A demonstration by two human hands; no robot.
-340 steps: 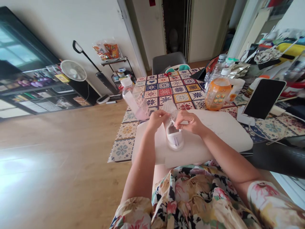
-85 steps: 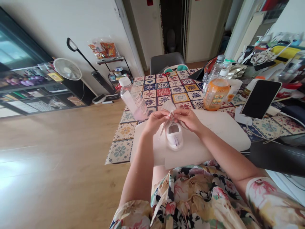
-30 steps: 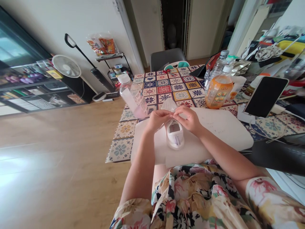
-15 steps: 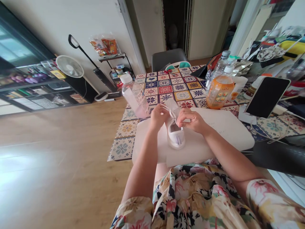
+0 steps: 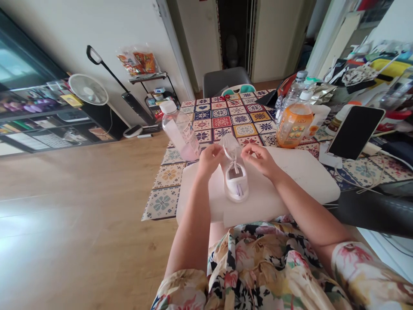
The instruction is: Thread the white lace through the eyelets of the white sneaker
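A small white shoe (image 5: 238, 186) with a ribbon bow (image 5: 233, 162) at its top rests on a white sheet (image 5: 297, 174). The bow's loops spread upward between my hands. At the bow's left side, my left hand (image 5: 209, 160) has its fingers closed in a pinch on a loop of the ribbon. My right hand (image 5: 259, 159) is curled at the right side of the bow, thumb and forefinger together; whatever is between those fingertips is too small to make out.
A clear bottle with pink liquid (image 5: 181, 133) leans left of the sheet. An orange bottle (image 5: 294, 125), a propped phone (image 5: 355, 131) with a cable and piled items stand at the right. Red scissors (image 5: 225, 98) lie near the table's far edge.
Both hands have moved apart from the middle of the bow, out to its sides. The bow's knot and hanging ends show more fully now. The whole view has shifted slightly.
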